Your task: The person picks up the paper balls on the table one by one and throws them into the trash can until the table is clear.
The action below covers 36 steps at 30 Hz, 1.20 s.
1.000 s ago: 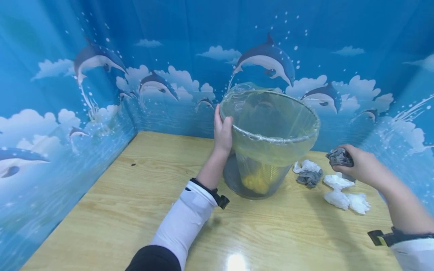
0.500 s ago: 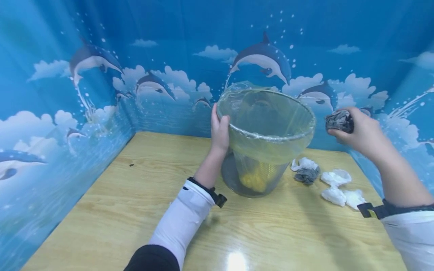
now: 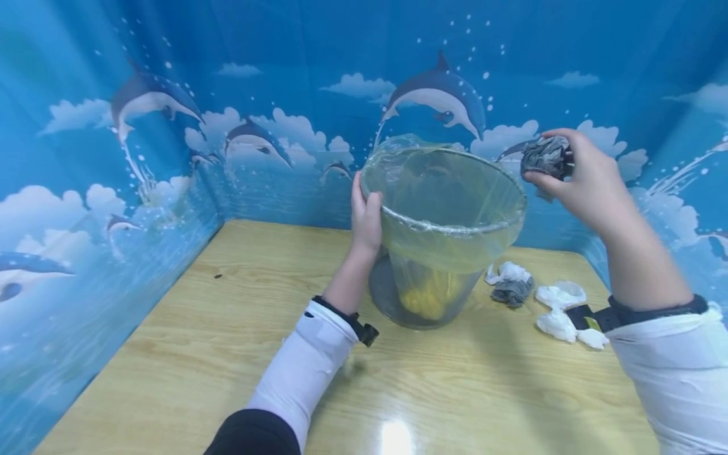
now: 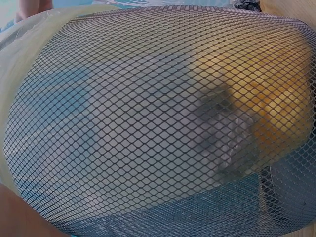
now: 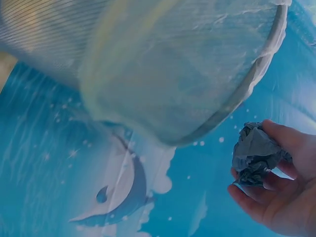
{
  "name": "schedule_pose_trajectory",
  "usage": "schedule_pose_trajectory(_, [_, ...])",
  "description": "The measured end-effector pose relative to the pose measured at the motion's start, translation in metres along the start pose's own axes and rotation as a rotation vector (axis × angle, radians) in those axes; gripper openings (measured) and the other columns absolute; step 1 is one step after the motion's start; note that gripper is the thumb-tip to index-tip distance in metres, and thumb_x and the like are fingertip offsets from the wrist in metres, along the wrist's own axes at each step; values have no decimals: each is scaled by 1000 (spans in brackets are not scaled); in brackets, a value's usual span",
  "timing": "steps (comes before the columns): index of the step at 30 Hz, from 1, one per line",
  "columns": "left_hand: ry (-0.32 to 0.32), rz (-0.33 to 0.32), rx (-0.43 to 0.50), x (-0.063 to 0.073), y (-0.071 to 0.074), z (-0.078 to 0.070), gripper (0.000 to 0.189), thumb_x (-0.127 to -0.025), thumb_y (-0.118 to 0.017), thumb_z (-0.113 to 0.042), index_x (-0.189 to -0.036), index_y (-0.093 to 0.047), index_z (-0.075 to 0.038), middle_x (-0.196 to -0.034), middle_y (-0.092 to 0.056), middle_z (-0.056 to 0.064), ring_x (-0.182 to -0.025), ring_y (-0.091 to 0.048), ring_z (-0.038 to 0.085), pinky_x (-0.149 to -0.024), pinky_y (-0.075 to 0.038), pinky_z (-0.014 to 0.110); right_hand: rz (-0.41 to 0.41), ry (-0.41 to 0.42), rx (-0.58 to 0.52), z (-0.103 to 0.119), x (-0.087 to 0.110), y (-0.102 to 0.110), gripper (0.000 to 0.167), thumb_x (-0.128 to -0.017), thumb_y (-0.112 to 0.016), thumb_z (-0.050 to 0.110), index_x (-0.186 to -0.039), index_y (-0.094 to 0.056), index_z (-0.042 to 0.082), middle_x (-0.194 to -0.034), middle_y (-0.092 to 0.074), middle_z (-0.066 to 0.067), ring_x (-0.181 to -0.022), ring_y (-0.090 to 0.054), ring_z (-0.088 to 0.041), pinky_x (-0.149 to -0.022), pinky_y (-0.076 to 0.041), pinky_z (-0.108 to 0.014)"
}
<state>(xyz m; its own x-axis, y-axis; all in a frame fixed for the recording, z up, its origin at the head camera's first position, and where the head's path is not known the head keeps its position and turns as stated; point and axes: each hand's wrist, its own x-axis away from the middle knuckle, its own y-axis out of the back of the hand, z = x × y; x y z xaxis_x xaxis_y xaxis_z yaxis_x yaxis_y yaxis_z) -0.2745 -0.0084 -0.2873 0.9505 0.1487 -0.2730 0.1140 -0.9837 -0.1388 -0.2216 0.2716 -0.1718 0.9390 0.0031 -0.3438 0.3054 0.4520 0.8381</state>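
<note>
A mesh waste bin [image 3: 400, 275] with a translucent yellow liner [image 3: 455, 249] folded over its rim stands on the table. My left hand [image 3: 366, 221] grips the bin's left side near the rim, thumb in front. Through the mesh, the left wrist view shows a yellow mass [image 4: 281, 111] and a dark grey lump [image 4: 232, 143] low in the bin. My right hand [image 3: 594, 180] holds a crumpled grey wad [image 3: 545, 157], apart from the rim at its right and slightly above it. The right wrist view shows the wad [image 5: 256, 153] between thumb and fingers, outside the bin mouth.
Right of the bin on the wooden table [image 3: 239, 354] lie a grey wad [image 3: 513, 291] and several white ones [image 3: 556, 324], partly hidden by my right wrist strap. A small dark speck [image 3: 218, 275] is at the left. A blue dolphin curtain [image 3: 296, 76] encloses the table.
My right hand has lifted the grey wad off the table, up and leftward to beside the bin's rim. The left hand keeps its grip on the bin.
</note>
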Motion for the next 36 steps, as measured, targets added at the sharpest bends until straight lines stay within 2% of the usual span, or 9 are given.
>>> schedule_pose_trajectory(6, [0,-5,-3,0,-1,-1,69,-93,-37,-27,-157,-13,-20,-163,-14,1,-148,-19,23,-119,-20,46,-40,44,-67,18,-7,-2,76,-93,-62,34,-155,-20,23,-147,-38,-26,-127,-42,-49,-92,-39,-66])
schedule_pose_trajectory(12, [-3,-4,-9,0,0,-1,69,-93,-37,-28,-157,-12,-20,-163,-14,1,-148,-19,23,-119,-20,46,-66,80,-142,33,-14,-7,78,-92,-63,33,-155,-16,27,-139,-45,-27,-127,-46,-44,-95,-42,-62])
schedule_pose_trajectory(16, [3,-2,-9,1,0,-2,69,-93,-37,-28,-157,-12,-21,-163,-14,1,-148,-19,23,-119,-20,47,-45,103,-168,39,-16,-14,74,-93,-62,33,-153,-20,25,-136,-47,-27,-124,-50,-44,-94,-46,-60])
schedule_pose_trajectory(24, [-8,-5,-9,2,0,-3,69,-93,-38,-28,-157,-13,-20,-163,-15,1,-148,-20,23,-119,-20,47,25,110,-192,48,-21,-24,71,-94,-60,36,-152,-24,21,-145,-39,-26,-132,-44,-44,-96,-46,-59])
schedule_pose_trajectory(27, [-10,-4,-8,2,0,-3,69,-93,-38,-28,-157,-12,-20,-163,-14,1,-148,-19,22,-119,-20,46,86,111,-172,50,-22,-26,75,-94,-58,41,-155,-18,24,-153,-31,-23,-137,-37,-43,-101,-40,-62])
schedule_pose_trajectory(31, [-10,-3,-6,1,0,-3,69,-93,-38,-29,-157,-12,-21,-163,-14,0,-148,-19,22,-119,-20,47,154,148,-119,50,-23,-26,81,-94,-55,47,-157,-8,26,-162,-15,-13,-144,-23,-43,-108,-27,-67])
schedule_pose_trajectory(36, [-8,-3,-4,1,0,-3,69,-93,-38,-28,-157,-13,-20,-163,-14,2,-148,-20,23,-119,-21,47,180,175,-66,46,-22,-25,83,-95,-53,49,-157,-3,27,-164,0,-10,-146,-12,-45,-109,-16,-71])
